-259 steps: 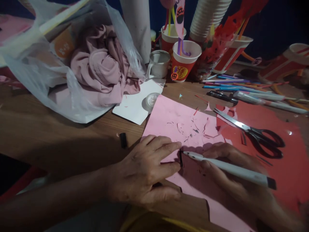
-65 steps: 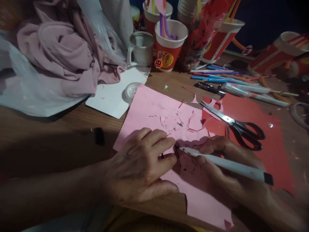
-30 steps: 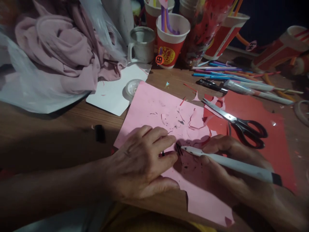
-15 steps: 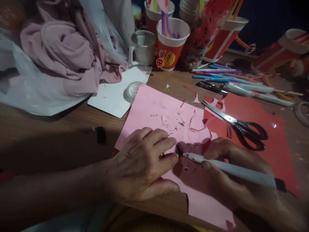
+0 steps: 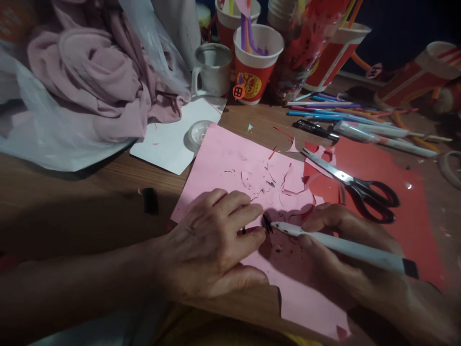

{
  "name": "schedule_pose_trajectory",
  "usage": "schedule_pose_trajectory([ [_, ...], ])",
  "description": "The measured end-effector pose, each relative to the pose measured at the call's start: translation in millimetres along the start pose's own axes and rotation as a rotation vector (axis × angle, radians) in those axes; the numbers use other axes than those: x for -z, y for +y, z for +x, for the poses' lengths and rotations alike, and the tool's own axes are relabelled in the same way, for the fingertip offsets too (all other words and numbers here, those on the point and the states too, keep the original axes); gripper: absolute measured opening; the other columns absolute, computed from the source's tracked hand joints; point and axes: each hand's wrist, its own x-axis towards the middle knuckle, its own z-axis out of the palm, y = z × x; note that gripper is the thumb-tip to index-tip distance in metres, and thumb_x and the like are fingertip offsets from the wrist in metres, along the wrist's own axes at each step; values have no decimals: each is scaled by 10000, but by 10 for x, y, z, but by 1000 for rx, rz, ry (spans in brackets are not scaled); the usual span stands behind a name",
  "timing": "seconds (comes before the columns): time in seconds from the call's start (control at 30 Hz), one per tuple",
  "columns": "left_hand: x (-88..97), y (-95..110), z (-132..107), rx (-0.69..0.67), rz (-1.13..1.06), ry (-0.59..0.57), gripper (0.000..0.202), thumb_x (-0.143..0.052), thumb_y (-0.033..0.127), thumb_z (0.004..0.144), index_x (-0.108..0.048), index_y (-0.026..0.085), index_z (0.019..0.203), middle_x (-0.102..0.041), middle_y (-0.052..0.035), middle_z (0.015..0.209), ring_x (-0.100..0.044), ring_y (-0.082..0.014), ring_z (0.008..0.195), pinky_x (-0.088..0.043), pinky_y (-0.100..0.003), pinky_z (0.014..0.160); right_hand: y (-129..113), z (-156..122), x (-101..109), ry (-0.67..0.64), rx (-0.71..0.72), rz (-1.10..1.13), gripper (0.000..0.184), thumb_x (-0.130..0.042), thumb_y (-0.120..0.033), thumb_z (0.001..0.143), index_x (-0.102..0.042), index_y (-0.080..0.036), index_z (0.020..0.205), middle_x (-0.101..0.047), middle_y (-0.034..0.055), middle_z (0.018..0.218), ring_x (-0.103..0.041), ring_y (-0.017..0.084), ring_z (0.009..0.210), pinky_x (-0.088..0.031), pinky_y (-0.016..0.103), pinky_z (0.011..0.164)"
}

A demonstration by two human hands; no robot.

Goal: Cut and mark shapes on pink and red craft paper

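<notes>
My left hand (image 5: 216,240) lies palm down on a pink sheet of paper (image 5: 230,154), fingers stretched and slightly apart. Between two of its fingers a small dark mark shows. Pinched in my right hand (image 5: 355,254) is a white marker pen (image 5: 345,247) with a dark butt end. The pen's tip is beside black strokes (image 5: 267,223) near my left fingertips; whether it touches the paper I cannot tell. A black pen cap (image 5: 150,200) rests on the wood left of the sheet. Paper scraps (image 5: 293,180) are scattered over the pink sheet.
Black-handled scissors (image 5: 355,182) lie on red paper (image 5: 414,202) at the right. Behind are pens (image 5: 315,129), colored sticks (image 5: 324,115), a red paper cup (image 5: 254,72) and a metal mug (image 5: 212,72). A tape roll (image 5: 198,134) sits on a white card (image 5: 162,151), near pink cloth (image 5: 101,77).
My right hand and the marker pen have shifted slightly to the left and up, bringing the tip closer to the black strokes. My left hand stays in place.
</notes>
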Motion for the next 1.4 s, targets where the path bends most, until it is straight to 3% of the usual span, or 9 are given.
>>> schedule_pose_trajectory([
  [0.2, 7, -42, 4, -54, 11, 9, 406, -407, 491, 831, -612, 158, 943, -562, -119, 1046, -478, -260, 905, -380, -410, 734, -49, 26, 54, -61, -19, 42, 74, -552, -205, 742, -515, -218, 680, -578, -23, 569, -534, 112, 485, -423, 228, 455],
  [0.3, 4, -48, 2, -55, 14, 19, 402, -410, 487, 832, -615, 157, 937, -565, -119, 1037, -478, -258, 900, -380, -411, 734, -33, 20, 43, -30, -16, 75, 66, -562, -219, 746, -522, -224, 694, -580, -29, 582, -520, 99, 465, -427, 215, 452],
  [0.57, -13, -19, -9, -31, 5, 33, 404, -399, 481, 834, -619, 155, 924, -565, -123, 1033, -480, -265, 895, -378, -424, 729, 0, 2, 8, -12, -26, 16, 86, -591, -183, 723, -528, -235, 747, -607, -22, 650, -574, 119, 558, -452, 218, 494],
  [0.77, -16, -31, -14, -39, 0, 31, 403, -403, 481, 832, -614, 151, 928, -564, -124, 1035, -478, -263, 895, -376, -427, 736, -92, 48, 67, -105, -95, 33, 112, -565, -248, 752, -529, -222, 649, -609, -25, 585, -554, 106, 491, -450, 205, 460],
  [1.0, -9, -43, -9, -58, 4, 24, 404, -399, 480, 834, -611, 152, 935, -559, -127, 1031, -477, -262, 890, -381, -422, 722, -39, 33, 47, -50, -73, 52, 85, -584, -163, 719, -528, -226, 705, -616, -44, 622, -556, 91, 509, -449, 183, 473],
  [1.4, -16, -27, -1, -42, 26, 52, 391, -404, 471, 834, -621, 152, 898, -564, -124, 996, -484, -254, 860, -383, -420, 718, -56, 27, 71, -54, -38, 12, 59, -555, -188, 730, -521, -213, 688, -602, -15, 585, -545, 113, 484, -422, 220, 431],
])
